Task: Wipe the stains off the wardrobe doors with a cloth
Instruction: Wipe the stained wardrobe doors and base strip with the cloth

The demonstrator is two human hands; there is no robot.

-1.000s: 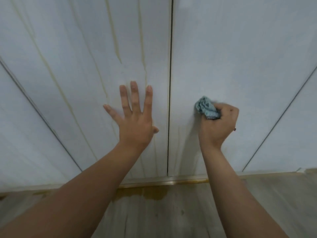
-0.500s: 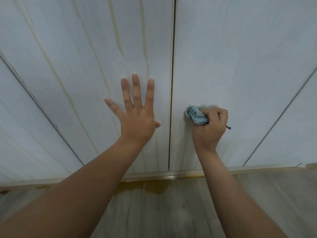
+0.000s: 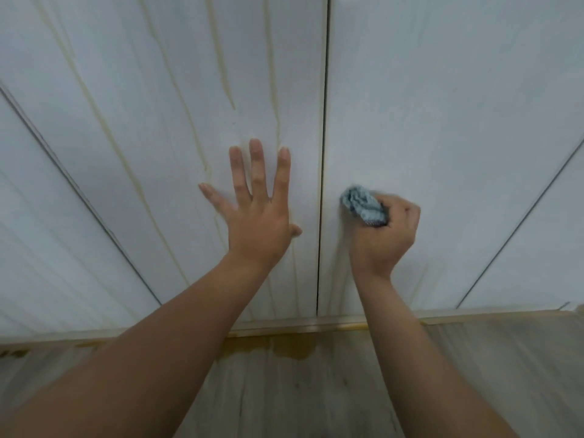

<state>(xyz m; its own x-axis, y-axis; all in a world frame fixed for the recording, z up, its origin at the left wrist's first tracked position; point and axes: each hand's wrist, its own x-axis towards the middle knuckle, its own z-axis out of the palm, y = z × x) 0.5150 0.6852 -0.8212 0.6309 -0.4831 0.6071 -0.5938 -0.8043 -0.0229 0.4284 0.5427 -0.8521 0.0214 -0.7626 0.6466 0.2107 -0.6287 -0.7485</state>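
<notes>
Gripping cloth (image 3: 363,205) against door, right hand (image 3: 387,235) fisted; left hand (image 3: 257,216) flat, fingers splayed.

**user1:** ok so what's along the bottom of the frame?

**user2:** grey wood-grain floor (image 3: 493,384), kinda blurry tbh. There's a yellowish-brown puddle (image 3: 284,346) on it at lower centre, right up against the pale baseboard strip (image 3: 493,317).

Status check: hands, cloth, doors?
Left hand flat on left door. Right hand grips blue cloth against right door. Yellow drip stains streak left door; nothing blocking.
</notes>
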